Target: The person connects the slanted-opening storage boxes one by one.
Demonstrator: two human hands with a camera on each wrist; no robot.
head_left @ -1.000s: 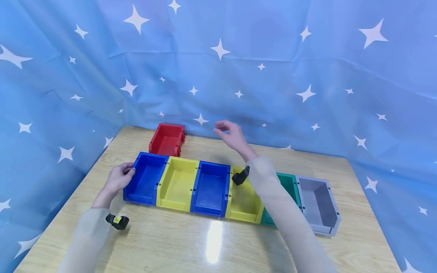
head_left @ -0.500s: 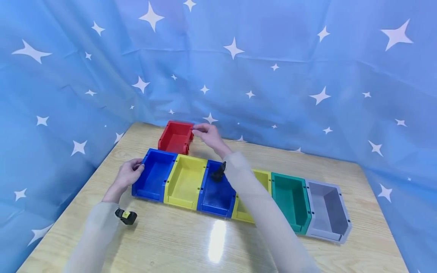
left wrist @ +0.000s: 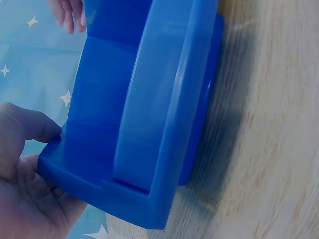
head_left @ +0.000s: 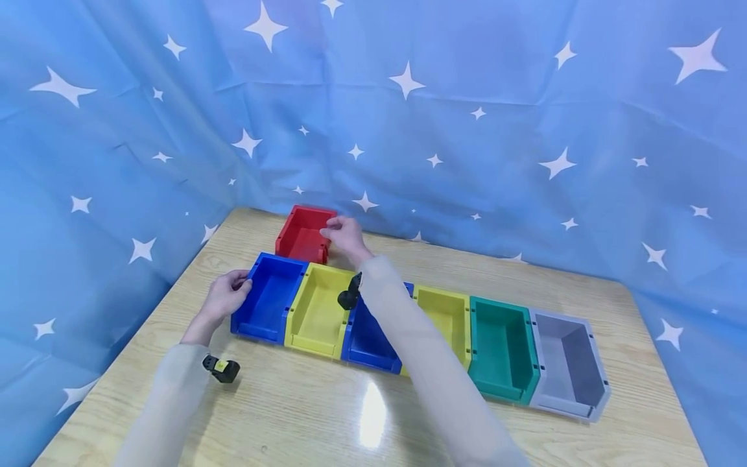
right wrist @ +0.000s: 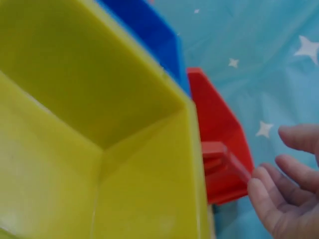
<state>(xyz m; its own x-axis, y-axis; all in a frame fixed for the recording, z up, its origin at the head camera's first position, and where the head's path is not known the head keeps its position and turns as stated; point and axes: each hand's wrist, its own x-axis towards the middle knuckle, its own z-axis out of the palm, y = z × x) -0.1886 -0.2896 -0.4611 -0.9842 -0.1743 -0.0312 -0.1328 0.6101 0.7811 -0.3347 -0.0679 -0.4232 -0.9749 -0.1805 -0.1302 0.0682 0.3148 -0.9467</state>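
Note:
At the left end of a joined row of bins, my left hand [head_left: 224,298] holds the outer wall of a blue bin [head_left: 270,295]. The left wrist view shows the thumb on the rim of this blue bin [left wrist: 94,89] and the fingers curled under its outer side. My right hand [head_left: 346,235] is at the right side of a red bin [head_left: 306,230], which stands behind the row. In the right wrist view its fingers are loosely bent and their tips meet or nearly meet the edge of the red bin [right wrist: 219,114]; thumb and fingers are apart.
Rightward the row continues with a yellow bin [head_left: 318,305], a second blue bin [head_left: 367,337], another yellow bin [head_left: 446,314], a green bin [head_left: 498,344] and a grey bin [head_left: 560,357]. They stand on a wooden table [head_left: 292,415] before a blue star-patterned curtain [head_left: 467,162].
My right hand has moved left from above the second yellow bin to the red bin's right side. The left hand keeps its hold on the blue bin. The head view has shifted slightly.

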